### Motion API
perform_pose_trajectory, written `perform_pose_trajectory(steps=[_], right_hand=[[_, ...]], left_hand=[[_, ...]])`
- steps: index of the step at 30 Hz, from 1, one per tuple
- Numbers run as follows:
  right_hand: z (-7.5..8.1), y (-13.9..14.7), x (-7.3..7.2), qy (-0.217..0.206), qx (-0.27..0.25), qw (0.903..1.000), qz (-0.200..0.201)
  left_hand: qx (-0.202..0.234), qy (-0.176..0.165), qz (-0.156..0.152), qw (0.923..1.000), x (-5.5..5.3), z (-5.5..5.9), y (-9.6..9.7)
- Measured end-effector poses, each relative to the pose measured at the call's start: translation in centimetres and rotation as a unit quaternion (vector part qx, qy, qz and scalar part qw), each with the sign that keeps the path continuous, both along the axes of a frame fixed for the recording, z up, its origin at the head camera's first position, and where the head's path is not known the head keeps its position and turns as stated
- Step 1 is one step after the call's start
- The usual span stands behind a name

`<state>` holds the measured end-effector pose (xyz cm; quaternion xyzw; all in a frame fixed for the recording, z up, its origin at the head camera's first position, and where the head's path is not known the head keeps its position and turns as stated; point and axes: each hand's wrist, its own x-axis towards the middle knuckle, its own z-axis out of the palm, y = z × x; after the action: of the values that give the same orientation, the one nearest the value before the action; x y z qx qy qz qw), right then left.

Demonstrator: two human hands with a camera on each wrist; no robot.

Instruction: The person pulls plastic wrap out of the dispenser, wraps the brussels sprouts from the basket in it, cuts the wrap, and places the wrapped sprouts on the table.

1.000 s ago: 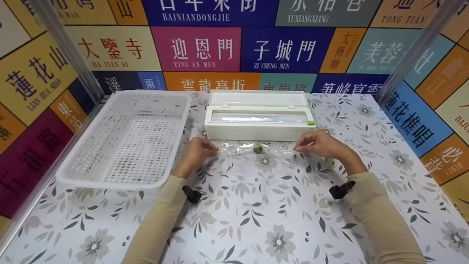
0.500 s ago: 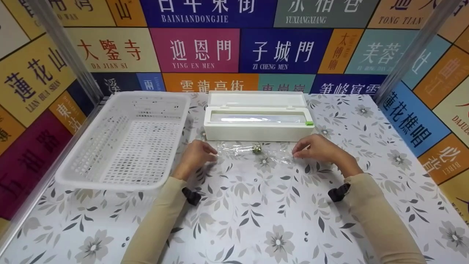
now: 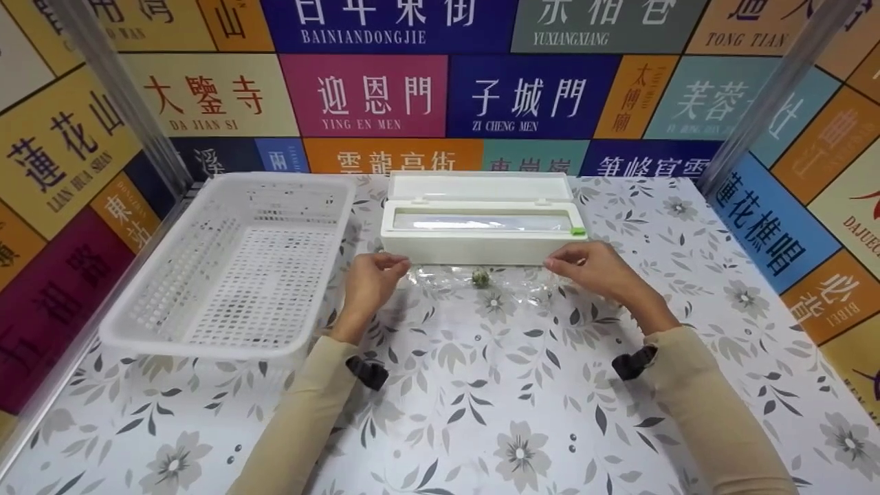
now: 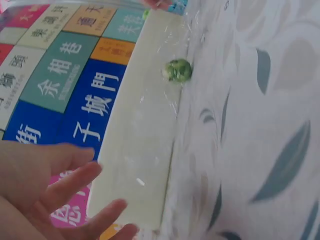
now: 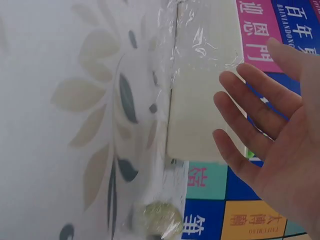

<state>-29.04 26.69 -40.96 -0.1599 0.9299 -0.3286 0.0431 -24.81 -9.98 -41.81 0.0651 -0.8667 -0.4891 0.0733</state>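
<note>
A small round green vegetable piece (image 3: 480, 278), resembling a Brussels sprout (image 4: 178, 70), lies on a crinkled sheet of clear cling film (image 3: 522, 285) in front of the dispenser. My left hand (image 3: 371, 285) hovers by the film's left end, thumb and index tips close together, other fingers spread. At the opposite end is my right hand (image 3: 597, 269); the right wrist view shows its thumb apart from the fingers and nothing between them. The white cling film dispenser (image 3: 481, 249) stands right behind, lid raised, with a green slide cutter (image 3: 578, 232) at its right end.
A white perforated plastic basket (image 3: 227, 350) stands at the left. In the right wrist view a pale green round thing under shiny film (image 5: 162, 220) lies past the dispenser's end. The table has a floral cover (image 3: 474, 419); printed panels (image 3: 378, 96) rise behind it.
Both hands have moved slightly up and back, off the film's ends. The film and green piece stay in place, and the hands' fingertips now show near the dispenser's lower front.
</note>
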Motion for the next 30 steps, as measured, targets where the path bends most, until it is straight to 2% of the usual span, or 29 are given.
perform_pose_trajectory(steps=[2, 4, 7, 11, 15, 19, 23, 30], right_hand=[[0.1, -0.7, 0.0, 0.001, -0.006, 1.0000, 0.001], [0.3, -1.6, 0.0, 0.004, -0.011, 0.9999, 0.006], [0.7, -3.2, -0.1, 0.002, -0.023, 0.9996, 0.019], [1.1, -5.2, -0.4, -0.017, -0.040, 0.9989, 0.019], [1.1, -7.1, -0.6, -0.038, -0.053, 0.9979, 0.003], [0.4, -8.5, -0.8, -0.041, -0.061, 0.9973, -0.008], [-0.7, -9.6, -1.0, -0.038, -0.063, 0.9972, -0.012], [-2.2, -10.3, -1.4, -0.051, -0.031, 0.9980, -0.022]], left_hand=[[-0.008, 0.025, 0.000, 0.9996, 0.1, 0.4, 0.7], [-0.003, 0.039, -0.012, 0.9991, 0.0, 0.8, 1.6], [0.021, 0.038, -0.056, 0.9975, -0.4, 1.1, 2.9], [0.054, 0.037, -0.118, 0.9908, -1.5, 0.9, 4.4], [0.062, 0.033, -0.158, 0.9850, -2.8, 0.4, 5.5], [0.045, 0.021, -0.174, 0.9835, -3.9, -0.3, 6.0], [0.009, 0.019, -0.187, 0.9822, -4.5, -1.1, 6.5], [-0.047, 0.031, -0.224, 0.9729, -5.0, -2.3, 7.4]])
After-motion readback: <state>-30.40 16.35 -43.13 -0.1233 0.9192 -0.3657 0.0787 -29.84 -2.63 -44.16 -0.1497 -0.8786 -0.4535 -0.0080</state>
